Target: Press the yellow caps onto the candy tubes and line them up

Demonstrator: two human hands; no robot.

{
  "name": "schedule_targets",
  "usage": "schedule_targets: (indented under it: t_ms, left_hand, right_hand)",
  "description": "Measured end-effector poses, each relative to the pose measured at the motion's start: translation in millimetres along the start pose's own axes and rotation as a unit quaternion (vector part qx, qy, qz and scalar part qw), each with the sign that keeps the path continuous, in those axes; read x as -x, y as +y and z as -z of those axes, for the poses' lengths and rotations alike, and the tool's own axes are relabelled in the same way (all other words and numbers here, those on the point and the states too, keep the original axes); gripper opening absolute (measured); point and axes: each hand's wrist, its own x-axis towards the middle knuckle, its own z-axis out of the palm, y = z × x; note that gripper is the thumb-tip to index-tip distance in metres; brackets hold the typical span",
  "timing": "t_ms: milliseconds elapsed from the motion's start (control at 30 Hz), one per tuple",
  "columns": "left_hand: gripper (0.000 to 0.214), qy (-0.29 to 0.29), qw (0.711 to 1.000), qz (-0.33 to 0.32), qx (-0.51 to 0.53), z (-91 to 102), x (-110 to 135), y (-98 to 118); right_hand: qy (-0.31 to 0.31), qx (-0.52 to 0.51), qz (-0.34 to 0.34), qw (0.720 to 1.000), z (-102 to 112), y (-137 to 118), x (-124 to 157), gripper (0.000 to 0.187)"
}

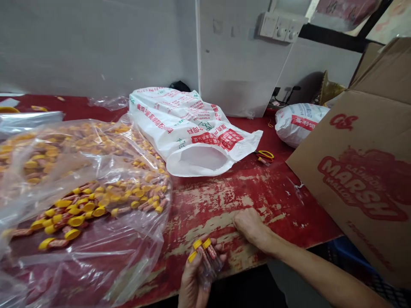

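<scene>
My left hand [195,280] is at the table's front edge, closed round a small bunch of clear tubes with yellow caps [205,256]. My right hand [252,226] rests on the worn red tabletop [224,201] just right of them, fingers curled down against the surface; what it holds, if anything, is hidden. A large clear plastic bag [86,188] full of the same yellow-capped tubes lies open to the left.
A white printed sack [189,132] lies open-mouthed at the middle of the table. A second white sack [300,122] sits at the back right. A brown cardboard box [366,171] stands on the right. Yellow-handled scissors [265,156] lie between sack and box.
</scene>
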Motion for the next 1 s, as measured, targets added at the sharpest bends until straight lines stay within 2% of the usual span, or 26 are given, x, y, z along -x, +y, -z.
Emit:
schedule_targets:
  t_ms: [133, 300, 367, 467, 533, 633, 700, 800, 900, 967, 1000]
  left_hand:
    - [0.039, 0.016, 1.0, 0.009, 0.023, -6.8, -2, -1]
    - [0.032, -0.008, 1.0, -0.007, 0.014, -12.0, 7, -1]
    - [0.026, -0.001, 1.0, -0.016, 0.019, -11.4, 8, -2]
    - [0.026, 0.0, 0.998, -0.019, 0.057, -4.3, 3, -6]
    - [0.032, -0.031, 0.996, -0.014, 0.083, 3.6, -1, -8]
    - [0.035, -0.122, 0.989, 0.005, 0.079, 12.1, -4, -8]
    - [0.034, -0.191, 0.979, 0.003, 0.068, 12.6, -2, -6]
    - [0.034, -0.247, 0.967, 0.01, 0.056, 10.5, 0, -1]
    - [0.031, -0.252, 0.966, 0.033, 0.041, 14.6, -2, 3]
    - [0.031, -0.243, 0.969, 0.019, 0.031, 21.1, -5, 5]
    - [0.032, -0.237, 0.971, 0.018, 0.03, 24.4, -6, 5]
  right_hand:
    - [-0.029, 0.019, -0.024, 0.999, 10, 3, 2, 0.023]
    - [0.015, -0.025, -0.024, 0.999, 17, -1, 23, 0.029]
    - [0.06, -0.111, -0.024, 0.992, 14, -15, 37, 0.029]
    - [0.151, -0.282, -0.007, 0.947, 3, -53, 59, 0.023]
    - [0.204, -0.29, 0.036, 0.934, -4, -79, 69, 0.024]
    - [0.264, -0.176, 0.112, 0.942, -12, -106, 76, 0.026]
    - [0.269, -0.112, 0.144, 0.946, -14, -113, 79, 0.031]
    - [0.243, -0.091, 0.181, 0.948, -7, -110, 82, 0.036]
    - [0.196, -0.192, 0.22, 0.936, 6, -87, 71, 0.026]
    - [0.203, -0.237, 0.184, 0.932, 16, -56, 50, 0.024]
    - [0.224, -0.217, 0.11, 0.944, 20, -34, 34, 0.028]
